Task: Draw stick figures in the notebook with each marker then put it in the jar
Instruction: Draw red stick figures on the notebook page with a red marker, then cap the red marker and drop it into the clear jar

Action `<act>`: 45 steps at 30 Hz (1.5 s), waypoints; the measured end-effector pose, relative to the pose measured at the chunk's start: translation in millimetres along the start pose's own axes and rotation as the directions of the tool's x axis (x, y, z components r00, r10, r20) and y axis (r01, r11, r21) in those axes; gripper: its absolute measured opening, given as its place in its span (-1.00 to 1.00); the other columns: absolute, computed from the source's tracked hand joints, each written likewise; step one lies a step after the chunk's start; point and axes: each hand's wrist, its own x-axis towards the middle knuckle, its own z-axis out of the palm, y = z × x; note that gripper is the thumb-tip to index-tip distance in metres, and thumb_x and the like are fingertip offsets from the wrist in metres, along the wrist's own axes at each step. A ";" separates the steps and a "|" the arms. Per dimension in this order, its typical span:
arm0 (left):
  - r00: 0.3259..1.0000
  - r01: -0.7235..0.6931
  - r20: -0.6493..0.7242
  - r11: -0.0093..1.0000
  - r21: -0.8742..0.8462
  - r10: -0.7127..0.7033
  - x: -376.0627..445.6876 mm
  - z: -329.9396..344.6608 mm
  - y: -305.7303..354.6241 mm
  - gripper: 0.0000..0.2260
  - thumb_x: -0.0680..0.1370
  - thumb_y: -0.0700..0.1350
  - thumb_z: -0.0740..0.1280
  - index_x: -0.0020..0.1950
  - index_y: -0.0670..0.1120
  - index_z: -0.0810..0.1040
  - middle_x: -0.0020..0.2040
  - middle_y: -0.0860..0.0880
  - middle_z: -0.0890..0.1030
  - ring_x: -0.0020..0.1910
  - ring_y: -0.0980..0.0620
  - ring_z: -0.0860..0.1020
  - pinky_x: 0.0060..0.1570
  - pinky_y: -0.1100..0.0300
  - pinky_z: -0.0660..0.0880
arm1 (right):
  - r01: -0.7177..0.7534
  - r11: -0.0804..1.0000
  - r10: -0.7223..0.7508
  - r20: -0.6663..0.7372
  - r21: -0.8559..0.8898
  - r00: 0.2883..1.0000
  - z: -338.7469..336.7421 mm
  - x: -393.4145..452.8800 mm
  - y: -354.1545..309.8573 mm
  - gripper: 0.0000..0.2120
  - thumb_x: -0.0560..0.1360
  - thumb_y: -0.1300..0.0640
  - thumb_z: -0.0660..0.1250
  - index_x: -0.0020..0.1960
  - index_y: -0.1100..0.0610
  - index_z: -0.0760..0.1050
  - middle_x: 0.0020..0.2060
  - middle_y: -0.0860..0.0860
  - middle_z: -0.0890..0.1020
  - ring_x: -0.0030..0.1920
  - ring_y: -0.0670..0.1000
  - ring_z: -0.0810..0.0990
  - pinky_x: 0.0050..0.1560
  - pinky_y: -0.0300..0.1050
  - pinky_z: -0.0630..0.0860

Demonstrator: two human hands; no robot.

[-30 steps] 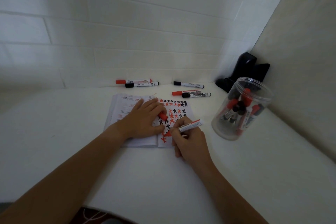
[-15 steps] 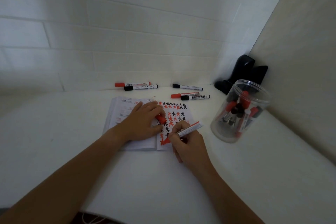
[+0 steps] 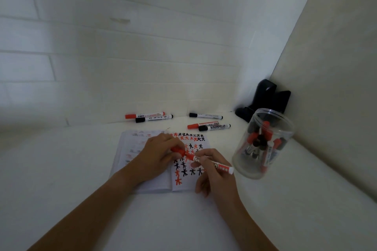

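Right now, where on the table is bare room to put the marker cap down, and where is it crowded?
Bare patches: left of the notebook, and the near table between the two forearms. Also right of the jar, toward the side wall. Crowded: the strip behind the notebook, where five markers lie, and the gap between the right hand and the jar.

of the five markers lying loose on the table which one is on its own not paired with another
The black-capped marker farthest back toward the right lies alone; the other four lie in red-and-black pairs.
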 end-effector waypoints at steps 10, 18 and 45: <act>0.999 -0.035 -0.001 0.992 -0.122 0.035 -0.7 -6.5 12.6 -0.88 0.58 -0.14 0.36 0.11 -0.02 0.59 -0.03 0.18 0.59 -0.02 0.19 0.52 0.02 0.16 0.47 | -0.017 0.994 0.009 0.072 0.112 0.997 -2.6 0.4 -5.6 -0.74 0.60 0.05 0.21 0.19 0.06 0.60 -0.02 0.17 0.72 -0.42 0.26 0.66 -0.54 -0.17 0.44; 1.000 0.007 -0.018 0.991 -0.131 -0.010 -0.4 -3.3 5.5 -0.88 0.60 -0.06 0.33 0.12 0.10 0.56 0.01 0.28 0.56 0.03 0.20 0.54 0.03 0.22 0.50 | 0.020 0.998 -0.030 -0.174 -0.055 0.984 -12.2 9.0 7.8 -0.84 0.50 0.12 0.53 -0.11 0.12 0.56 -0.40 0.00 0.57 -0.41 -0.02 0.49 -0.37 -0.16 0.43; 0.992 0.115 0.027 0.979 0.170 -0.122 -4.8 23.8 -17.6 -0.79 0.60 0.07 0.10 0.07 0.17 0.52 0.12 0.23 0.48 0.20 0.23 0.36 0.27 0.06 0.19 | 0.210 0.399 -0.379 0.049 -0.892 0.924 21.4 9.8 23.2 -0.62 0.45 -0.23 0.32 -0.28 -0.04 0.24 -0.47 -0.16 0.34 -0.46 -0.11 0.33 -0.44 -0.20 0.26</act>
